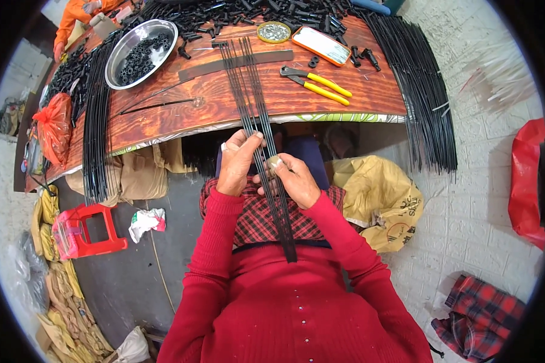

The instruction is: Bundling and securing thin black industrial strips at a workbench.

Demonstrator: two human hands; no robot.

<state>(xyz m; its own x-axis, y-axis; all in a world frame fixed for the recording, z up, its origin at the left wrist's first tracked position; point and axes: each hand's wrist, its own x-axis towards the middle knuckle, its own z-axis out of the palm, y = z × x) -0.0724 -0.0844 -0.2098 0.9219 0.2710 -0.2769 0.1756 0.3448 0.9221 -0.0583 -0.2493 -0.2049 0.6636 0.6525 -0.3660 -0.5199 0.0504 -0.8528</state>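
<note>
Several long, thin black rods [283, 221] lie lengthwise between my hands, their far ends resting on the table and their near ends against my red sweater. My left hand [238, 160] is closed round the rods, thumb and fingers pinching them from the left. Lower down, my right hand [297, 181] grips them from the right, its fingers partly hidden behind them. Pale wrappings show on fingers of both hands. Beyond the rods' middle, a flat dark strip [263, 59] crosses the wooden table [163, 127]. Pliers with yellow handles [324, 88] rest to the right.
A metal bowl [111, 71] of black rings stands left. Rod bundles hang over the table's left [95, 133] and right [427, 109] edges. Black plastic parts [224, 15], a yellow dish [274, 40] and an orange-rimmed tin [322, 45] lie behind. An orange-sleeved person [72, 18] is far left.
</note>
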